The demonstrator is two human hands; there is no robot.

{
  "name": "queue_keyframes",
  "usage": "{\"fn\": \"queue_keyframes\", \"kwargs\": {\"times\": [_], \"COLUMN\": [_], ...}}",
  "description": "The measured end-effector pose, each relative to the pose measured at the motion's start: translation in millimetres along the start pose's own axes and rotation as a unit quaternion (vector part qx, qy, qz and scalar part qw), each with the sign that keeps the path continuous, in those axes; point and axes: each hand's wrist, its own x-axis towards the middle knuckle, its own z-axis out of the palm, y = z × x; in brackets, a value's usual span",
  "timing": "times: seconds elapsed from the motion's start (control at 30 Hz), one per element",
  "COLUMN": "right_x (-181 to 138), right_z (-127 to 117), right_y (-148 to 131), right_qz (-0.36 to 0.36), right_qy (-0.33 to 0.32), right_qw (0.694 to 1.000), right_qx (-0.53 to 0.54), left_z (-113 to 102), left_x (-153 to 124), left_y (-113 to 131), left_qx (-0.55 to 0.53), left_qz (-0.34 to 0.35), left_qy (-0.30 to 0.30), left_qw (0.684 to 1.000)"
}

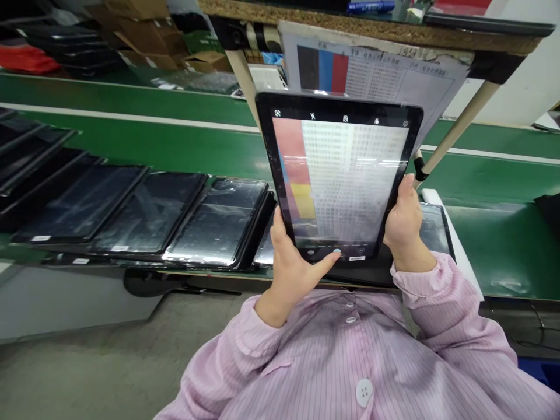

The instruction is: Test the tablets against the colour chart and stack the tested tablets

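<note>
I hold a black tablet (339, 175) upright in front of me with both hands. Its lit screen shows a camera picture of the printed chart (376, 73) that hangs behind it, with colour bars and rows of small text. My left hand (293, 265) grips the tablet's lower left corner, and its thumb reaches across to a round button at the screen's bottom edge. My right hand (405, 219) is closed round the lower right edge, thumb lying along the bezel.
A row of dark tablets (153, 213) lies overlapped on the green conveyor belt (175, 146) to my left. Another tablet (433, 227) lies flat under the held one. A shelf board (371, 29) on slanted poles crosses above. Cardboard boxes (144, 32) stand at the back left.
</note>
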Motion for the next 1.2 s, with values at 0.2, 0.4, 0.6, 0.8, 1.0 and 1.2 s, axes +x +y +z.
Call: {"fn": "queue_keyframes", "kwargs": {"times": [0.2, 0.4, 0.6, 0.8, 1.0, 1.2], "right_x": [-9, -18, -20, -6, 5, 12], "right_z": [-14, -42, -57, -124, -223, -221], "right_y": [-1, -17, -5, 34, 101, 147], "right_qz": [-0.099, -0.181, -0.137, -0.008, 0.238, 0.291], "right_qy": [-0.072, -0.121, -0.11, -0.079, 0.041, 0.057], "right_qw": [0.992, 0.975, 0.981, 0.987, 0.928, 0.944], "right_qx": [-0.022, -0.051, -0.085, -0.138, -0.282, -0.141], "left_z": [-18, -13, 3, 12, 31, 36], "left_x": [12, 7, -4, 6, 12, 1], "left_y": [1, 3, 9, 26, 8, 5], "left_qx": [-0.319, -0.366, -0.358, -0.356, -0.261, -0.042], "left_qz": [-0.202, -0.268, -0.286, -0.451, -0.527, -0.232], "left_qy": [-0.028, -0.052, -0.054, -0.085, -0.109, -0.152], "left_qw": [0.926, 0.89, 0.887, 0.814, 0.801, 0.96]}}
